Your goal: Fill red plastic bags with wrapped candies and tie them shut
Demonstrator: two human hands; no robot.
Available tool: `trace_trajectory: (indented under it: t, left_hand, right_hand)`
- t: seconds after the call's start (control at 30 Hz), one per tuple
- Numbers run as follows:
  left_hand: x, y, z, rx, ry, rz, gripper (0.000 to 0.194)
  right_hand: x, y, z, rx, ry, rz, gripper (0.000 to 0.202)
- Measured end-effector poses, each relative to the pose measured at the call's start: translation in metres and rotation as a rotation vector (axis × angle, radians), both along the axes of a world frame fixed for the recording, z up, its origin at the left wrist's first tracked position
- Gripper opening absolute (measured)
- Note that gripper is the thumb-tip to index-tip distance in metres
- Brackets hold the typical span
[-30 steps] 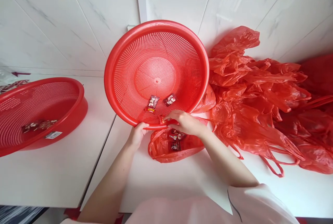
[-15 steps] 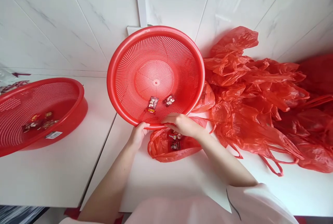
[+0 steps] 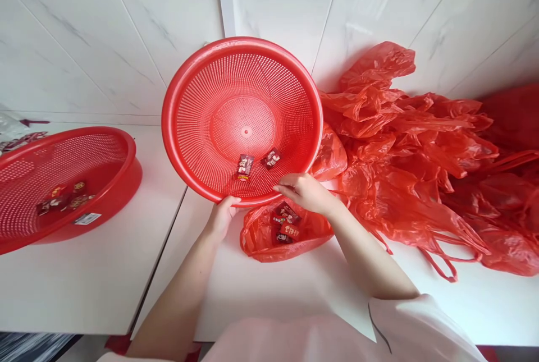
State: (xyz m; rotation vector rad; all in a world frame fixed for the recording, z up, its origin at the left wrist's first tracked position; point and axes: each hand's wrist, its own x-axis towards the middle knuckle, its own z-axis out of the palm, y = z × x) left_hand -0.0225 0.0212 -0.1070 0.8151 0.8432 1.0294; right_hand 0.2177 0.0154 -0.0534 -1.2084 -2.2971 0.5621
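Note:
A red perforated basket [image 3: 246, 132] is tilted toward me, with a dark-wrapped candy [image 3: 245, 165] and another wrapped candy [image 3: 270, 158] on its lower side. My left hand [image 3: 222, 217] grips the basket's near rim, thumb over the edge. Just right of it, my right hand [image 3: 305, 191] is near the rim with its fingers pinched together; whether anything is between them is too small to tell. Below the right hand lies an open red plastic bag [image 3: 261, 238] holding several small wrapped candies [image 3: 288, 221].
Another red basket [image 3: 126, 182] with several candies and a white label sits at the left. Many red plastic bags [image 3: 391, 182] are heaped on the white table [image 3: 252, 300] at the right. A tiled wall [image 3: 278, 3] stands behind.
The basket has shifted slightly left and up. My right hand has moved up and right, off the rim, and a red-wrapped candy now shows in the bag.

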Motion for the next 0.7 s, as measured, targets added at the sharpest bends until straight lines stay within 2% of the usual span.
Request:
trace_trajectory:
  t: [0.1, 0.23, 0.3, 0.4, 0.5, 0.6, 0.7]
  left_hand:
    - [0.008, -0.007, 0.0, -0.007, 0.013, -0.014, 0.034]
    - [0.015, -0.015, -0.003, -0.086, -0.013, -0.05, 0.027]
    - [0.016, -0.016, -0.003, -0.087, -0.021, -0.047, 0.026]
    - [0.014, -0.015, -0.001, -0.051, -0.052, -0.057, 0.029]
    - [0.012, -0.013, 0.002, -0.033, -0.09, -0.093, 0.032]
    - [0.011, -0.012, 0.002, -0.032, -0.099, -0.103, 0.031]
    - [0.013, -0.014, -0.002, -0.037, -0.071, -0.078, 0.028]
  right_hand:
    - [-0.016, -0.001, -0.01, 0.092, 0.018, -0.004, 0.035]
    - [-0.032, -0.004, -0.023, 0.092, -0.062, 0.075, 0.062]
    - [-0.033, -0.004, -0.025, 0.074, -0.073, 0.098, 0.066]
    - [-0.028, -0.004, -0.02, 0.053, -0.032, 0.133, 0.054]
    - [-0.024, -0.003, -0.013, 0.072, 0.007, 0.088, 0.042]
    - [-0.027, -0.003, -0.015, 0.123, 0.002, 0.044, 0.057]
    - [-0.034, -0.003, -0.026, 0.088, -0.081, 0.072, 0.072]
